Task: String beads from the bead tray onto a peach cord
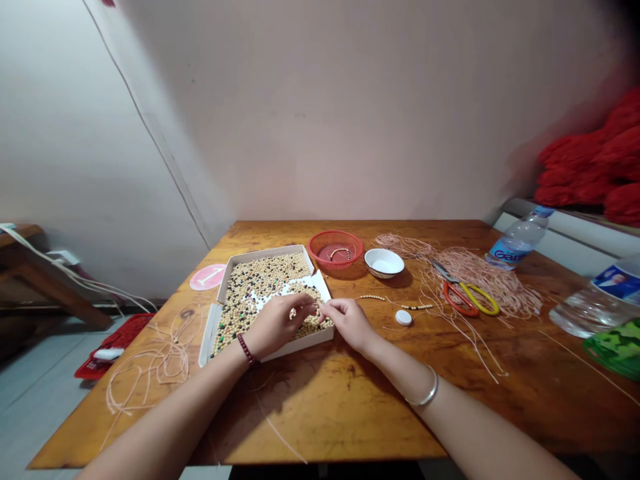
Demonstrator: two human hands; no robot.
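Observation:
Over the near right corner of a white cardboard box (268, 253), my left hand (280, 321) has its thumb and fingers curled into a pinch. The fingertips of my right hand (350, 323) meet it there, closed on what looks like a thin pale string (318, 304). Whatever the left fingertips hold is too small to make out. Beneath both hands, the box is filled with small wooden beads (270, 268), mostly cream with black ones and a few coloured. Just right of my right hand lies a short strung row of beads (373, 297).
Behind stand a red plastic basket (336, 263) holding a beaded strand and a white bowl (384, 261). Rightward are a white round lid (403, 318), scissors (463, 297), pink string (493, 277) and water bottles (517, 239). Loose string (150, 370) lies left.

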